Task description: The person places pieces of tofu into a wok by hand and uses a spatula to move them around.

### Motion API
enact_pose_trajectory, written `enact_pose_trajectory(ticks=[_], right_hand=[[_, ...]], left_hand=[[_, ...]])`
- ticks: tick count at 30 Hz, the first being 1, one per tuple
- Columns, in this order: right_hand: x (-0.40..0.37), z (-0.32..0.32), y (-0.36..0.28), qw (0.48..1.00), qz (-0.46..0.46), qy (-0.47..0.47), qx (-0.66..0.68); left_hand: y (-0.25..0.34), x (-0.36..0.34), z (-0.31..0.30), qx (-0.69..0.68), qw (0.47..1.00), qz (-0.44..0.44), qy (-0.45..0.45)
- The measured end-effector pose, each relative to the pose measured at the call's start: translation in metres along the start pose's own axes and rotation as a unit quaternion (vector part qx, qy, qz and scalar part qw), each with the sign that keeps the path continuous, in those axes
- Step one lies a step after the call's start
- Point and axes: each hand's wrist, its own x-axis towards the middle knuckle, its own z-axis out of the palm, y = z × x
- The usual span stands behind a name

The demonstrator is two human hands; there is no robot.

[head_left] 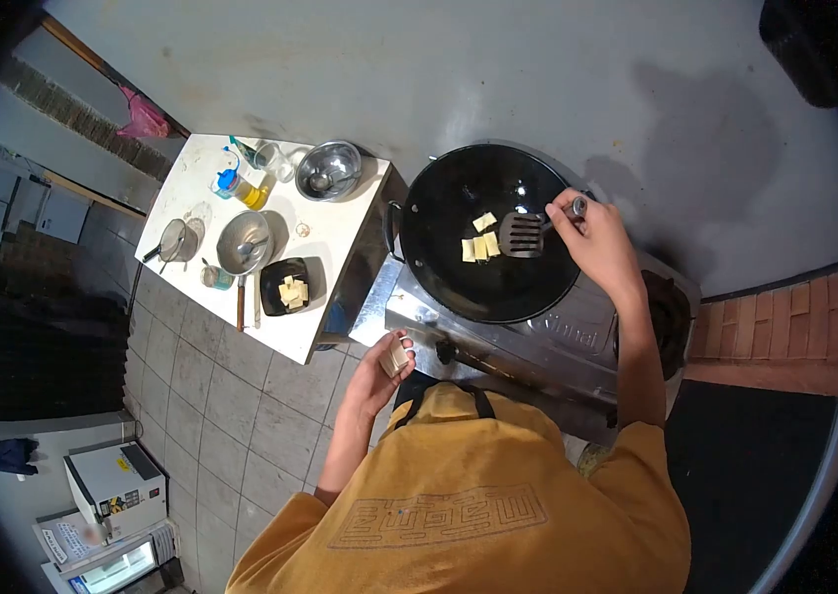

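My right hand (594, 241) is closed round the handle of a slotted spatula (522, 236). The spatula's blade is inside a large black wok (478, 292), just right of several pale yellow pieces (481, 247). Below and left of the wok, my left hand (384, 370) has its fingers curled round a pale, flat block (395, 358). On the white table, a black square dish (270, 302) holds more pale pieces (293, 292).
The wok stands on a metal gas stove (577, 342) with a second burner (667, 317) at right. The white table (290, 342) bears metal bowls (329, 158), an oil bottle (249, 194), a strainer (173, 238) and a knife (241, 302). A grey wall (558, 79) rises behind.
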Motion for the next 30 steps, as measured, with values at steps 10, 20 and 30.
enact_pose_trajectory(ticks=[10, 20, 30], right_hand=[[0.001, -0.002, 0.016, 0.998, 0.04, -0.009, -0.05], [0.015, 0.04, 0.057, 0.994, 0.051, -0.006, 0.093], [0.003, 0.016, 0.007, 0.997, 0.03, -0.007, 0.076]], left_hand=[[-0.004, -0.002, -0.012, -0.014, 1.0, 0.005, -0.021], [-0.005, -0.007, -0.015, -0.03, 0.999, 0.017, -0.021], [-0.004, -0.008, -0.01, -0.025, 1.0, 0.007, -0.013]])
